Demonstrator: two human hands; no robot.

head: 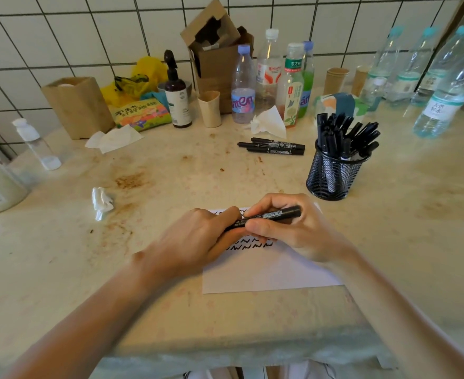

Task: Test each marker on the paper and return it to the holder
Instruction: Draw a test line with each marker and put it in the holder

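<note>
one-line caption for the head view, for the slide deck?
Both hands, left hand and right hand, hold a black marker over scribbled paper, beside a mesh holder of markers.

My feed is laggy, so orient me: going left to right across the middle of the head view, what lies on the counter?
Crumpled tissue → left hand → marker held by both hands over the paper → right hand → mesh holder full of markers, further back.
</note>
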